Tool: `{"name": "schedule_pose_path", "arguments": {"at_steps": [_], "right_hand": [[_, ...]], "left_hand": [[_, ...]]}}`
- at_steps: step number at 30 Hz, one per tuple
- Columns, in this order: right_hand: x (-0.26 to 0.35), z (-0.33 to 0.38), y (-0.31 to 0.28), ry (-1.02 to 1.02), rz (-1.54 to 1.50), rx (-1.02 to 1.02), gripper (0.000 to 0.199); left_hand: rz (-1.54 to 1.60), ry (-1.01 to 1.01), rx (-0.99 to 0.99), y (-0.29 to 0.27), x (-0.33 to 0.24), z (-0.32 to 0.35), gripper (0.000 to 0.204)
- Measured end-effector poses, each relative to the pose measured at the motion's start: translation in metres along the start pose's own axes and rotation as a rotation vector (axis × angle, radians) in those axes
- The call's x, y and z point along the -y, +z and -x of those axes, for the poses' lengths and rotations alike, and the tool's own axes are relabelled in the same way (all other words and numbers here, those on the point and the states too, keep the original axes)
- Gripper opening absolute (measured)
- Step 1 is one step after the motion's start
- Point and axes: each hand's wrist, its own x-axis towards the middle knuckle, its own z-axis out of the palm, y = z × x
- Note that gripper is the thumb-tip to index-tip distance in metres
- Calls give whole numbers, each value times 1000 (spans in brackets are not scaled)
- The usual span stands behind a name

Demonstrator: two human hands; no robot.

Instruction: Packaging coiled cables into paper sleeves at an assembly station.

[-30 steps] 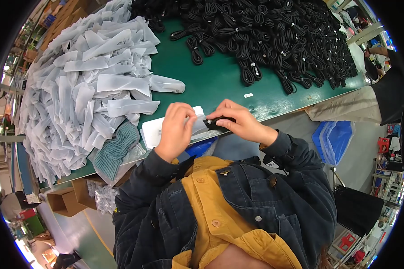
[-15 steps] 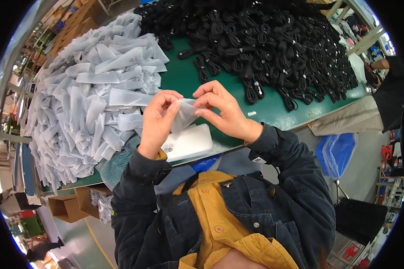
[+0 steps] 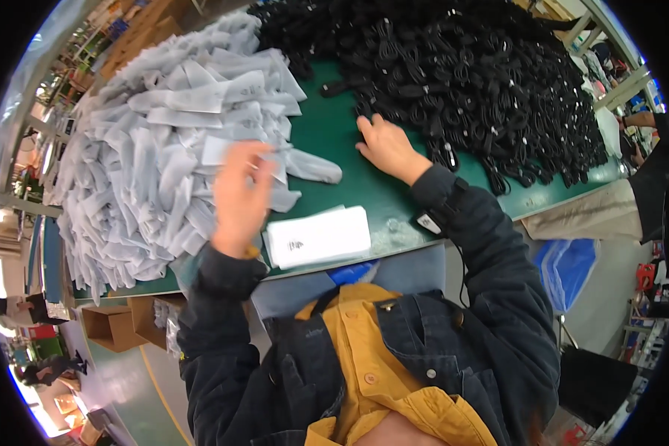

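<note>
Head view shows us standing at a green table (image 3: 349, 197), our dark sleeves coming in from six o'clock. Our left hand (image 3: 239, 195) is raised and blurred above the edge of a big heap of grey-white pouches (image 3: 141, 156) that fills the table from nine to eleven o'clock; its fingers pinch one such flat pouch (image 3: 234, 152), though the blur hides how firmly. Our right hand (image 3: 385, 146) lies at about one o'clock from the centre, fingers spread and pressed down at the near edge of a wide pile of coiled black cables (image 3: 461, 82) stretching from twelve to two o'clock. Between the forearms, near the table's front edge, rests a neat white stack of flat rectangular bags (image 3: 318, 236) with a small dark mark. Below the table at eight o'clock sits a brown cardboard box (image 3: 111, 327); a blue bin (image 3: 565, 267) stands at four o'clock.
</note>
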Motion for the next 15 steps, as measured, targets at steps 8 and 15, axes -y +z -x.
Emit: {"name": "schedule_pose_path", "arguments": {"at_steps": [8, 15], "right_hand": [[19, 38, -22, 51, -126, 61, 27], [37, 92, -44, 156, -327, 75, 26]], "left_hand": [[-93, 203, 331, 92, -11, 83, 21], [-113, 183, 317, 100, -17, 96, 20]]}}
